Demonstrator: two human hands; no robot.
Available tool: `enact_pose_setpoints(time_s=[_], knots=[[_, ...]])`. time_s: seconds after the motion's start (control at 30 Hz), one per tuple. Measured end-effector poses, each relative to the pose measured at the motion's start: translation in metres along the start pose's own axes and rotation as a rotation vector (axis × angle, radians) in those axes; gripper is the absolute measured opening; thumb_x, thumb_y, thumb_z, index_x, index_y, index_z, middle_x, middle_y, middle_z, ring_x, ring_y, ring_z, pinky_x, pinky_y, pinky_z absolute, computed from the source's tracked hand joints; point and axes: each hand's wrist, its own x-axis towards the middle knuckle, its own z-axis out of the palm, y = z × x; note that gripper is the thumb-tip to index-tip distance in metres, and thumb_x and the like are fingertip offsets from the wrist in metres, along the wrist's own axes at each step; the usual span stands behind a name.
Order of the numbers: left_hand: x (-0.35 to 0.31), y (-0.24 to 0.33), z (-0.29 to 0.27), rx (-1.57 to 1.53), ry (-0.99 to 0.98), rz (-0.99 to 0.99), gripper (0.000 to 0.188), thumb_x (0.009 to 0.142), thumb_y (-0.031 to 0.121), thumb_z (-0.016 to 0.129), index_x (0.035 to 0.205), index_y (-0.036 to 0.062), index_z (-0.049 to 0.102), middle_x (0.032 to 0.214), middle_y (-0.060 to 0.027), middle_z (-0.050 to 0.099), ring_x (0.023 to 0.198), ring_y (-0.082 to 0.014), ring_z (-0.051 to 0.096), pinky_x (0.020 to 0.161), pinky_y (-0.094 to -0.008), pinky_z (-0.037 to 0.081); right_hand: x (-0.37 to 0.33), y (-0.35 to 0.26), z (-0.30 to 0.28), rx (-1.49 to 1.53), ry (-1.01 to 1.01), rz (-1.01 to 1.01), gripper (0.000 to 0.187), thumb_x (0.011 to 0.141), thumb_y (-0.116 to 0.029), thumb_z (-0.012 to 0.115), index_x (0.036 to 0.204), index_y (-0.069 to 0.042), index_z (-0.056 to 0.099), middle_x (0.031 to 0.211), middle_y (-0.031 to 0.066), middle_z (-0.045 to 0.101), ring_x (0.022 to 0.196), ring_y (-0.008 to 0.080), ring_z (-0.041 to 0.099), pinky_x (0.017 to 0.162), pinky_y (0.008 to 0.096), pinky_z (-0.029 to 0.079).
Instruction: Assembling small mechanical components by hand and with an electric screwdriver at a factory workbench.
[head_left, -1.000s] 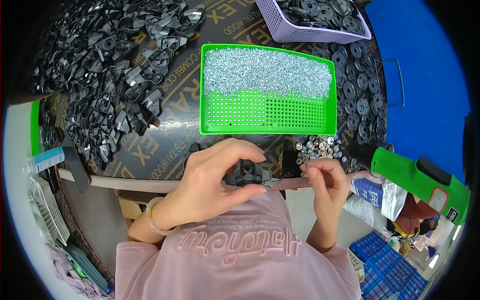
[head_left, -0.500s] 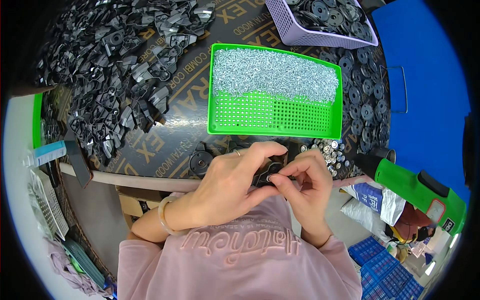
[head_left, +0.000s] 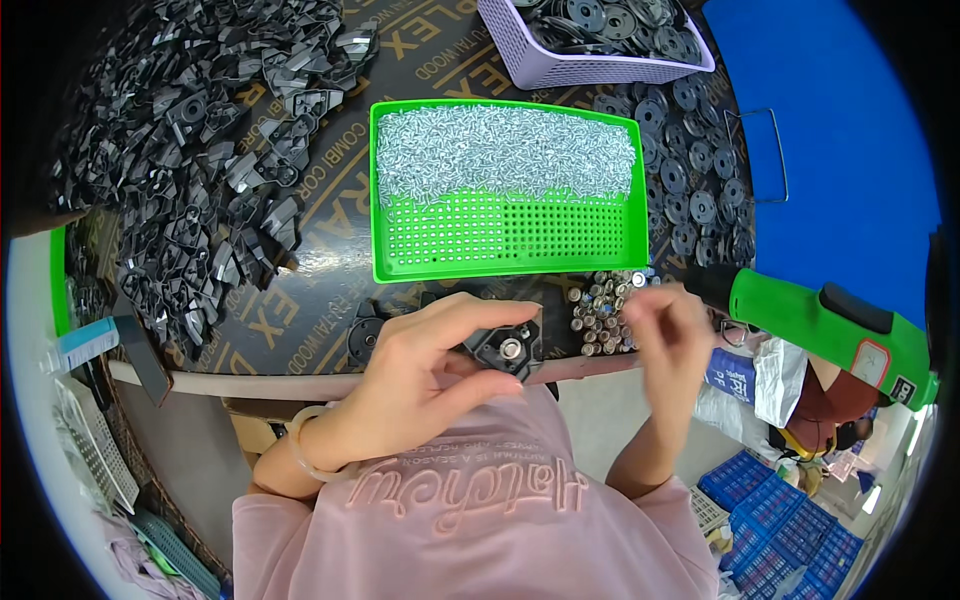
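My left hand [head_left: 430, 362] is closed at the table's near edge, thumb and fingers gripping a black plastic part [head_left: 487, 345]. A round silvery metal bushing [head_left: 511, 348] sits in the middle of that part. To the right, my right hand [head_left: 675, 325] is lifted off the part, beside a small heap of metal bushings [head_left: 600, 318]. Its fingers look bent but are smeared by motion, so whether anything is in them cannot be made out. A green power screwdriver [head_left: 810, 315] with a black nose lies just right of this hand.
Beyond my hands stands a green perforated tray [head_left: 440, 268] of small silvery screws [head_left: 500, 150]. Black plastic parts [head_left: 220, 180] are heaped at left. Black discs [head_left: 700, 160] lie at right, below a lilac basket [head_left: 560, 70] of more discs. Another dark round part [head_left: 364, 335] lies left of my hand.
My right hand has left the black part and moved right, to the bushing heap. The part in my left hand now shows its bushing openly. The whole view has shifted slightly.
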Motion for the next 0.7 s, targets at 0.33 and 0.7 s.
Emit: enact_pose_setpoints(time_s=[0.33,0.7], knots=[[-0.007,0.003,0.0,-0.187,0.017,-0.086,0.049,0.085,-0.007,0.071,0.129,-0.0009,0.049,0.12,-0.0079,0.058,0.104,-0.0093,0.06,0.08,-0.024,0.057,0.084,0.071,-0.018,-0.715,0.213,-0.263,0.038,0.079,-0.013,0.077,0.113,0.0,0.067,0.108,0.0168,0.068,0.098,0.0355,0.06,0.087,0.0426,0.049],[-0.006,0.001,-0.005,-0.232,0.047,-0.072,0.056,0.08,-0.013,0.072,0.129,-0.0016,0.049,0.122,-0.0095,0.054,0.103,-0.0114,0.057,0.083,-0.0265,0.06,0.048,0.069,-0.028,-0.19,0.289,0.045,0.018,0.093,-0.011,0.067,0.109,-0.004,0.065,0.086,0.0051,0.067,0.079,0.0138,0.064,0.07,0.0301,0.05]])
